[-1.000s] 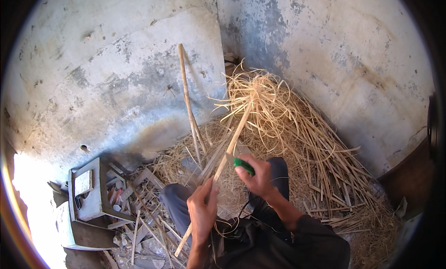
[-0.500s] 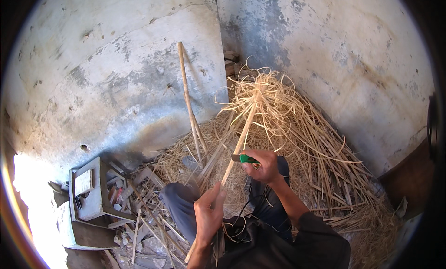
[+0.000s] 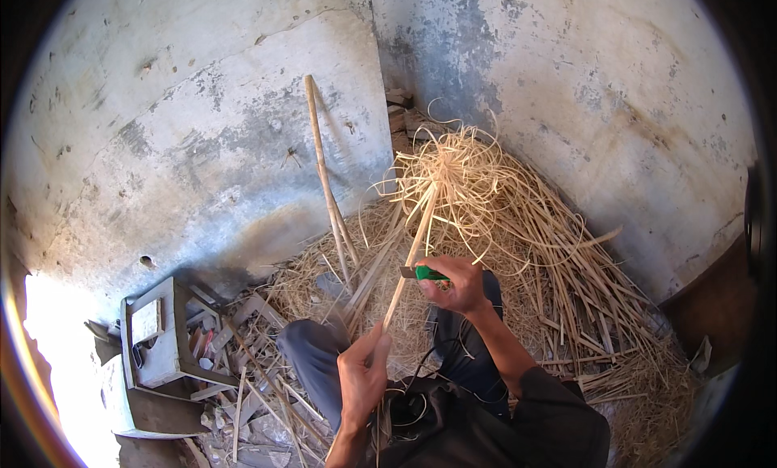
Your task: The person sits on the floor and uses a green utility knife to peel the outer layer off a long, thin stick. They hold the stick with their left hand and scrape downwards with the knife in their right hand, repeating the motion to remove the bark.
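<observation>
- left hand point(image 3: 362, 379) closed around the cane point(image 3: 411, 258) low down
- right hand point(image 3: 461, 283) closed on a green knife point(image 3: 426, 273), blade touching the cane
- strips point(image 3: 486, 201) piled behind

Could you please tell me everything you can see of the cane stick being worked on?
The cane stick is a long, thin, pale tan stalk, tilted up and away. The left hand grips its lower end; the right hand presses a green-handled knife against its middle. Its far end is split into curling strips above the straw pile.
</observation>
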Action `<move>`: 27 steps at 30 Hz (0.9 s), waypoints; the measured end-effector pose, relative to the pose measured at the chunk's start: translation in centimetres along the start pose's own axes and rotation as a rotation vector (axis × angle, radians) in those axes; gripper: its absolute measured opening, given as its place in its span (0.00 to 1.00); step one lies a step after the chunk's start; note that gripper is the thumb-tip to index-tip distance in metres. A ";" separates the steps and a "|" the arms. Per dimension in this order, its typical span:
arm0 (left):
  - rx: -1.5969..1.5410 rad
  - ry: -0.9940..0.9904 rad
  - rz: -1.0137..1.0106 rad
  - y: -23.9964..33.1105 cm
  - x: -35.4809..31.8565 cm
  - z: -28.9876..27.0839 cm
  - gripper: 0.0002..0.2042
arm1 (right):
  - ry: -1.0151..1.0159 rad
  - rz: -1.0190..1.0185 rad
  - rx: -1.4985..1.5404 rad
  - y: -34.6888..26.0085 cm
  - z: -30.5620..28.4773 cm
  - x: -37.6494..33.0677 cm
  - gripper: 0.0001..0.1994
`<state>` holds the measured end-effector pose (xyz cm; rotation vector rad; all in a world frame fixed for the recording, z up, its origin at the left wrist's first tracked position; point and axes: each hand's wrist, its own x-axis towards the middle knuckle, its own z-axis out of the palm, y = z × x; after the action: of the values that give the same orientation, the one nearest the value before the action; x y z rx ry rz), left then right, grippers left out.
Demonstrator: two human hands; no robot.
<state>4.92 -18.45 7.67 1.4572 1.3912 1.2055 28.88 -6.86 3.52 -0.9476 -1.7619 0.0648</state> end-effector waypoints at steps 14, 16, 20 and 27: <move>0.040 -0.055 -0.137 -3.4 -2.8 -1.5 0.16 | 0.157 0.599 0.649 11.1 0.8 -1.1 0.20; 0.017 -0.097 -0.203 -3.1 -2.6 -1.9 0.16 | 0.110 0.569 0.762 10.7 0.6 -1.2 0.17; 0.047 -0.106 -0.127 -2.8 -1.7 -1.8 0.15 | 0.063 0.455 0.312 9.8 0.6 -2.4 0.15; -0.038 -0.126 -0.088 -3.4 0.6 -0.4 0.16 | -0.092 0.304 0.038 -2.0 -0.5 -0.2 0.16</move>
<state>3.67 -17.57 4.59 1.4062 1.3265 1.0605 28.18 -8.46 4.51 -1.1939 -1.6807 0.3410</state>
